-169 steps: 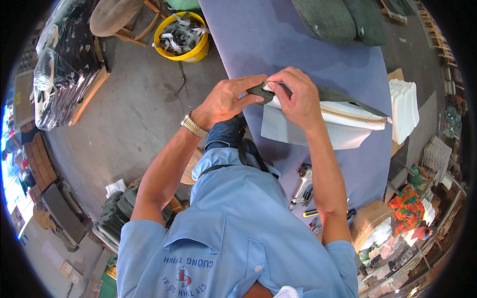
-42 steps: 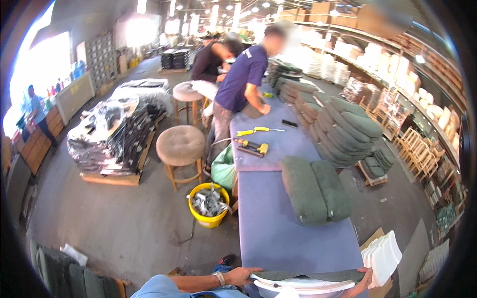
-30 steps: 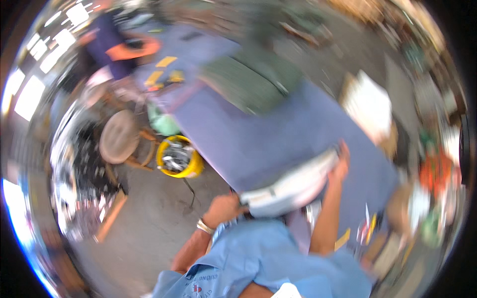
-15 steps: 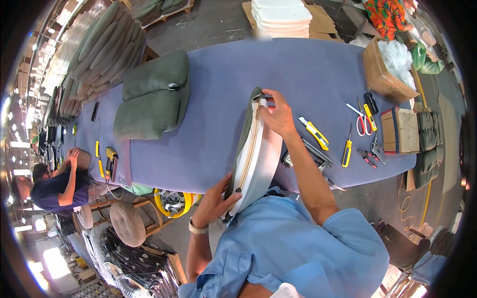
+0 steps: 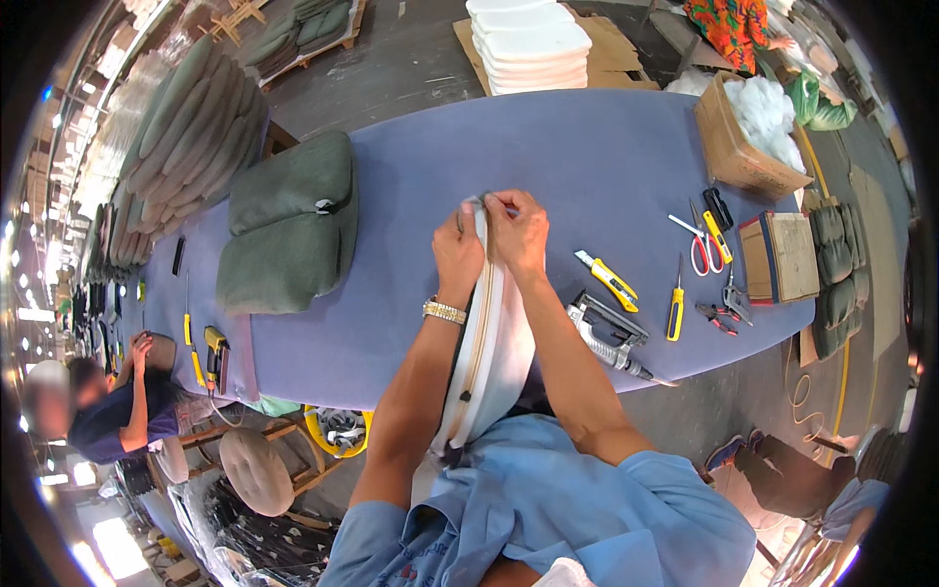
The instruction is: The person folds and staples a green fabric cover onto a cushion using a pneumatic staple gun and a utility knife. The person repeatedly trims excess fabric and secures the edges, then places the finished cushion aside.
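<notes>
A long cushion (image 5: pixel 511 338) stands on edge against my body, its far end over the blue-covered table. Its near side is white, with dark green fabric along the left edge. A tan zipper (image 5: pixel 476 360) runs along its length, with a small dark slider near the lower end. My left hand (image 5: pixel 458 254) grips the cushion's far end from the left, fingers bent round the edge. Beside it my right hand (image 5: pixel 518 235) pinches the same end from the right, at the top of the zipper. The fingertips partly hide what they pinch.
Two dark green cushions (image 5: pixel 286 225) lie left on the table (image 5: pixel 411 147). To the right are a yellow cutter (image 5: pixel 608 281), a staple gun (image 5: pixel 608 333), a screwdriver (image 5: pixel 675 305), scissors (image 5: pixel 706 252), pliers (image 5: pixel 719 318) and a box of white stuffing (image 5: pixel 729 147). Another person (image 5: pixel 122 411) works at far left.
My left hand has moved from the cushion's lower end up to its far end, beside my right hand. The right hand has drawn its fingers into a pinch. The view has shifted slightly.
</notes>
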Demonstrator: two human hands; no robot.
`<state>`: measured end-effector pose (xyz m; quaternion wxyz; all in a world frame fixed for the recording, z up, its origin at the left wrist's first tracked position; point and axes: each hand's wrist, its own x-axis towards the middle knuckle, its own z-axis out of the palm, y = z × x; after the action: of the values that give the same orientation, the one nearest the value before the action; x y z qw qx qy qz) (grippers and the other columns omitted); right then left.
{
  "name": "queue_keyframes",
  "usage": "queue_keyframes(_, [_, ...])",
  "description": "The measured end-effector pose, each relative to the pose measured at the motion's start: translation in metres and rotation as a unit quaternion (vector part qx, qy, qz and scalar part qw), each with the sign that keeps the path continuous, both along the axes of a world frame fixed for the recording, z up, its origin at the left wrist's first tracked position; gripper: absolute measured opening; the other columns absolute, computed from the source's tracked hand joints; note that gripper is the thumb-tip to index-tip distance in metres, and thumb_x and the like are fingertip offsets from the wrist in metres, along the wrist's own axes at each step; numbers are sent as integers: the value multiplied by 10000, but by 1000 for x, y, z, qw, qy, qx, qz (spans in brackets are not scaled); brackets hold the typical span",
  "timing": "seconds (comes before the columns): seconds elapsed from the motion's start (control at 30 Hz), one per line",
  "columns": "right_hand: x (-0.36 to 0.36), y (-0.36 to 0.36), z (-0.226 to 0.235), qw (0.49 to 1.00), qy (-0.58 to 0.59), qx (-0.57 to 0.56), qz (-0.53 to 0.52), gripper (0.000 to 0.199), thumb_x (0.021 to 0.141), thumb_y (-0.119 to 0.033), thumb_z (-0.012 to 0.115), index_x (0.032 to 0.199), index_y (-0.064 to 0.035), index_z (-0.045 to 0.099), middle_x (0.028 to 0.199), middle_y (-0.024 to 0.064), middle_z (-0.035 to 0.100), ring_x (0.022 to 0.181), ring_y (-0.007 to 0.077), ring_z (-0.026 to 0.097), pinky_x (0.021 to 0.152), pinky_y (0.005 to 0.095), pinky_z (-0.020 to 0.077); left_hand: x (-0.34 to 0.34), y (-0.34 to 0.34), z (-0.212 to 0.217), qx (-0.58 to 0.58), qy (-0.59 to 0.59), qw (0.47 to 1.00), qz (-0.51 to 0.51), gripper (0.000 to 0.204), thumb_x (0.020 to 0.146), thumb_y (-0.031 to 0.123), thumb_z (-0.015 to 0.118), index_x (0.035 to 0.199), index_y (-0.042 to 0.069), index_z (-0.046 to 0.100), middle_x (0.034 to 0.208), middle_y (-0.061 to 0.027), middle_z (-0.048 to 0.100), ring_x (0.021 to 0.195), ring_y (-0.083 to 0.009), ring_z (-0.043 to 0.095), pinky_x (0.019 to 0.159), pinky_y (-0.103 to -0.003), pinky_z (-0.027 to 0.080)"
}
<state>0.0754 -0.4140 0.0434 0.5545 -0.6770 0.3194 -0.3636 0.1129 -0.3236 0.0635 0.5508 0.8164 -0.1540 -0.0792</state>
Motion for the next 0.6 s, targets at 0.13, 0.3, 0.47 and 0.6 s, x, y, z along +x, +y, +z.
queue_keyframes(0.13, [37,5,16,995,-2,96,40,199,982,-183,704,989,4,774,921,115,761,793,166,684,753,333,546,31,6,6,3,46,998,36,478,1111,344,457,1022,-55,705,864,-214,730,783,-279,690,746,-450,512])
queue_keyframes(0.3, [43,14,-12,989,-51,122,69,234,1040,-221,660,1039,2,731,975,65,750,859,108,629,797,295,528,25,0,-14,-107,87,985,101,472,1118,336,439,1151,-58,698,985,-215,751,905,-263,707,833,-426,526])
queue_keyframes(0.47, [32,21,-16,990,-73,101,60,244,1072,-236,628,992,-7,648,1036,98,741,888,121,619,814,313,527,10,3,-33,-207,96,966,124,491,1130,385,506,1284,-41,696,1031,-73,726,941,-112,625,851,-304,526])
queue_keyframes(0.6, [25,28,-13,993,-91,62,41,199,1073,-194,615,987,-15,613,1045,102,727,893,123,610,821,310,517,4,10,-18,-253,117,956,91,428,1116,313,524,1203,-63,711,1218,-189,739,1221,-295,670,1068,-386,491])
